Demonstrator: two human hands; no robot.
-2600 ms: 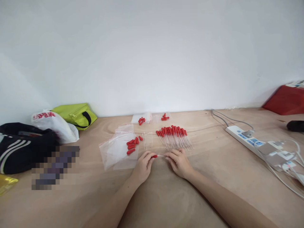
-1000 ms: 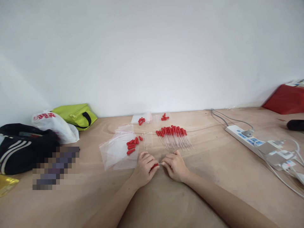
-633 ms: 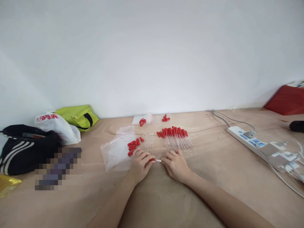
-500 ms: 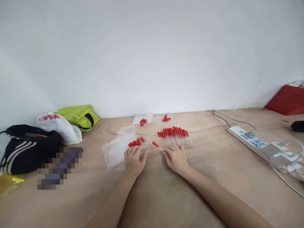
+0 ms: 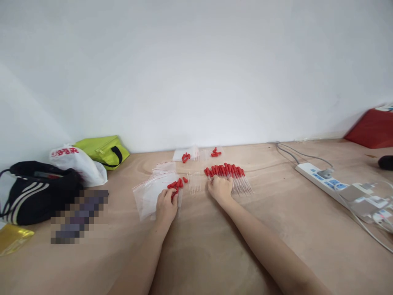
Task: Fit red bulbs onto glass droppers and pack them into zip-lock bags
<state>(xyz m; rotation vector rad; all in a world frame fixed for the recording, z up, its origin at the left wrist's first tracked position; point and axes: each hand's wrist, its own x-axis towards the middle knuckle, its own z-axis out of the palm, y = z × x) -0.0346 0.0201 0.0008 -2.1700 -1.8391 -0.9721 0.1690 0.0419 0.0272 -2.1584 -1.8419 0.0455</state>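
My left hand [image 5: 166, 206] is closed in a pinch on a red rubber bulb [image 5: 174, 196] beside a small pile of red bulbs [image 5: 179, 182]. Beneath that pile lie clear zip bags [image 5: 147, 196]. To the right of the pile, several bare glass tubes [image 5: 194, 182] lie side by side. My right hand [image 5: 220, 189] is at the left part of a row of droppers [image 5: 241, 182], glass tubes with red bulbs on their far ends. Its fingers are closed around a dropper there, and their tips are partly hidden.
Further back lie more red bulbs [image 5: 186, 157] on bags, and another small group of bulbs [image 5: 215, 152]. A power strip [image 5: 319, 175] with chargers and cables is at right. A black bag [image 5: 39, 192], white plastic bag [image 5: 76, 166] and lime pouch [image 5: 101, 149] stand at left.
My right hand has moved up with a red-bulbed dropper from between the hands to the row. My left hand has shifted left to the bulb pile and closed on a bulb.
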